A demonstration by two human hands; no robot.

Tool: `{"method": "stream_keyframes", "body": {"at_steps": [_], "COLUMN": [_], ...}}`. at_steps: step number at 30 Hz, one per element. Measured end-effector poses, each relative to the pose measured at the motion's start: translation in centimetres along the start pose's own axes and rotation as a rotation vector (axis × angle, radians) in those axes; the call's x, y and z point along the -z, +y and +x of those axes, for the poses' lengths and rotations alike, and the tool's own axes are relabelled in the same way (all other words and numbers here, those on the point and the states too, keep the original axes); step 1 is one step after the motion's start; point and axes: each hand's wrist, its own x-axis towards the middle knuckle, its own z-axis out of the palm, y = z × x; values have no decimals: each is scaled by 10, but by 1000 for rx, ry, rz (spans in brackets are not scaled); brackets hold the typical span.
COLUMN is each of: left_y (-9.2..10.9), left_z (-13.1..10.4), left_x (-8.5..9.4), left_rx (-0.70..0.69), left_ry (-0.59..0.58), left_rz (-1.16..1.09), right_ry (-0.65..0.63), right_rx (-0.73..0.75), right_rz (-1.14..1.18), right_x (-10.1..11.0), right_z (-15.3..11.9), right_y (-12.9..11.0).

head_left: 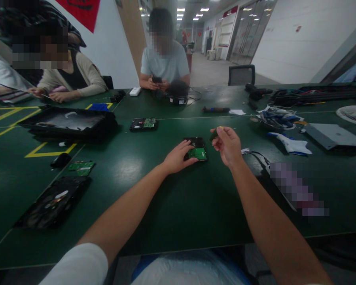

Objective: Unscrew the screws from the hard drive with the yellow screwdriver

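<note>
A hard drive (200, 153) lies on the green table in front of me, its green circuit board facing up. My left hand (179, 156) holds it from the left, thumb along the near edge and fingers over the far part. Just right of the drive, my right hand (228, 144) is raised a little, closed in a pinch. Between its thumb and fingers is a small dark piece (213, 135), too blurred to name; a yellowish spot shows by the thumb tip.
Another hard drive (144, 124) lies beyond. At left are an opened drive casing (52, 204), a loose circuit board (82, 168) and a black tray (72, 118). At right are a glove (292, 143), a grey metal box (336, 135) and a cabled pouch. Two people sit across; a screwdriver (216, 109) lies farther back.
</note>
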Motion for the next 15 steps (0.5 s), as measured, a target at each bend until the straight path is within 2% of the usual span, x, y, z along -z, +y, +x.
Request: {"method": "stream_keyframes", "body": {"at_steps": [6,15], "left_y": [0,0], "left_z": [0,0], "left_x": [-1,0], "left_rx": [-3,-3], "left_ry": [8,-2], "left_rz": [-3,-2], "right_ry": [-28,-18], "right_rx": [-42,6], "right_rz": [49,29], "right_x": [2,1], "right_z": [1,1], "right_y": [1,2]}}
